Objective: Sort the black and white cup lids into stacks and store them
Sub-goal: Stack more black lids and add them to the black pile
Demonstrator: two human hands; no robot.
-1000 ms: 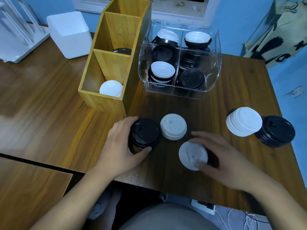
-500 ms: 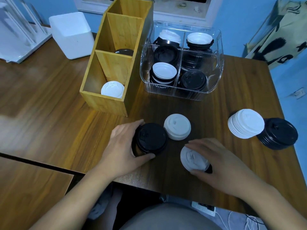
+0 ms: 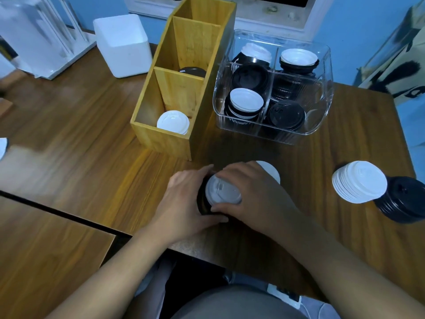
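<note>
Near the table's front edge my left hand grips a black lid stack from the left. My right hand holds a white lid on top of that stack, fingers curled round its rim. Another white lid lies just behind my right hand, mostly hidden. At the right stand a white lid stack and a black lid stack, touching. The wooden organizer has a white lid in its front compartment and a black lid in the middle one.
A clear plastic bin behind the hands holds mixed black and white lids in compartments. A white box and a clear rack stand at the back left. The table edge runs just below my hands.
My right hand carried its white lid leftward onto the black stack in my left hand. The view shifted slightly.
</note>
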